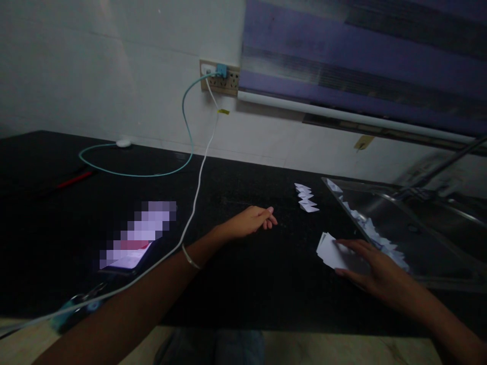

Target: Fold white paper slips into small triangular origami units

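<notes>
My left hand (253, 221) is over the middle of the black counter, its fingers curled in with nothing visible in them. On the right, my right hand (375, 263) grips a small stack of white paper (327, 251), fingers on one edge and thumb on the other. The stack lies at or just above the counter, its sheets slightly fanned. Beyond it stands a short row of folded white paper pieces (305, 197) with pointed tips. More folded paper pieces (371, 230) line the sink's left rim, partly hidden behind my right hand.
A metal sink (403, 218) is set into the counter (243, 274) at right. On the left lies a lit phone (133, 256), near a keyring (81, 301). A white cable (198, 187) crosses the counter from a wall socket (228, 83); a teal cable (152, 175) loops behind.
</notes>
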`<state>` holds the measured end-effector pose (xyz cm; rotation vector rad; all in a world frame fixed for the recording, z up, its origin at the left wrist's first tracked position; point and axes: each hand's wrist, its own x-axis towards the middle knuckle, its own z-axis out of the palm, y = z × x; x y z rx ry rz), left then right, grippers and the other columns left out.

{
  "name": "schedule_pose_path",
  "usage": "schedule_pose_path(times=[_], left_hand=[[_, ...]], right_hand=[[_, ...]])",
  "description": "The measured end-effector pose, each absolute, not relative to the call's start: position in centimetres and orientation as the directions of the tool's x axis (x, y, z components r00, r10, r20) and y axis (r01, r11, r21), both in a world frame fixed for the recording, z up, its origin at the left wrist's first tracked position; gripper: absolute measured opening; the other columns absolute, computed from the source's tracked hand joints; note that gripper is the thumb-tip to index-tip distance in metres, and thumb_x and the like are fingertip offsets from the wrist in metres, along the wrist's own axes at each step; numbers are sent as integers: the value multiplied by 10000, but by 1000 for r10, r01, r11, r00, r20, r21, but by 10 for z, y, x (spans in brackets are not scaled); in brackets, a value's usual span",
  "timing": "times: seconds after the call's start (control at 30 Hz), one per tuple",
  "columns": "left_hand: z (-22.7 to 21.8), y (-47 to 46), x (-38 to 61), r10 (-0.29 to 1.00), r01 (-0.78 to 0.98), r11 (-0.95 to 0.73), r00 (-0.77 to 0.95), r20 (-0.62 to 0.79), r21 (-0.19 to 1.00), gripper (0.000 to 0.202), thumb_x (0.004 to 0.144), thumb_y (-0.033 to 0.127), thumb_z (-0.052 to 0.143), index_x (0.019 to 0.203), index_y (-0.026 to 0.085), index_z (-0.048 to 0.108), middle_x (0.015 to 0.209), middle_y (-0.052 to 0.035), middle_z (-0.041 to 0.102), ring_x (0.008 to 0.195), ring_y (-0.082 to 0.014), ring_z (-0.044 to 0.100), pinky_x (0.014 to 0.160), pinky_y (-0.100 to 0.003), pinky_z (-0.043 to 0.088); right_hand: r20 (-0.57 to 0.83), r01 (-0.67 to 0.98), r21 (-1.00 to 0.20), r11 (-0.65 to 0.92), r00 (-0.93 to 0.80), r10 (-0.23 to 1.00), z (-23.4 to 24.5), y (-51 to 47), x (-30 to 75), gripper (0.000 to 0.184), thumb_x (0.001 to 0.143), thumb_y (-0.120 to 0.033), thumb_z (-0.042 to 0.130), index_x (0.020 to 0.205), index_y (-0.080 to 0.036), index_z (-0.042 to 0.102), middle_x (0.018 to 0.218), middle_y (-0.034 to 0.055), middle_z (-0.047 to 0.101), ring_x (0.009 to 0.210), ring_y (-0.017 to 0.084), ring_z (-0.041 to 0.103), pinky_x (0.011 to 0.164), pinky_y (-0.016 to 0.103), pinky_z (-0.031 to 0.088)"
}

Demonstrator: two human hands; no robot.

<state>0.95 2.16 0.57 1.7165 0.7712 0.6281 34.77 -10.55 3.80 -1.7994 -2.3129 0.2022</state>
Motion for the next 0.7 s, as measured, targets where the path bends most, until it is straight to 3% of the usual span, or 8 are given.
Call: schedule_pose_path(times=[0.23,0.33,0.47,0.57,0.7], left_hand=[[2,24,10,749,160,-185,661,34,970,543,1001,447,282,961,83,683,774,-67,611,662,-121,544,539,-223,388],[3,24,10,752,159,-184,658,35,970,538,1002,449,285,959,89,683,778,-66,616,673,-122,546,552,-224,395],[5,22,9,757,168,-182,653,29,969,538,1003,445,288,968,84,684,781,-66,613,661,-120,542,538,-226,389],[5,23,8,752,166,-185,659,31,969,544,1003,449,285,972,83,685,776,-63,611,634,-112,531,526,-226,383],[3,24,9,752,163,-178,659,27,970,538,1000,450,292,968,87,687,769,-58,610,615,-103,521,515,-216,378]], right_hand=[[137,945,-267,191,-159,978,27,-104,356,745,738,-555,712,1366,-219,492,1266,160,587,1100,333,624,937,497,528],[144,937,-314,154,-113,983,27,-104,359,773,702,-575,733,1348,-209,519,1284,163,601,1117,351,621,941,509,527],[132,911,-400,100,-51,990,34,-104,359,623,723,-555,715,1238,-220,617,1171,142,689,1052,347,667,843,460,576],[85,879,-474,50,-11,996,39,-104,359,433,764,-551,670,1033,-212,689,984,109,741,879,299,714,689,369,593],[78,860,-510,6,39,996,39,-104,364,355,797,-562,620,841,-221,711,851,74,747,746,266,712,574,322,566]])
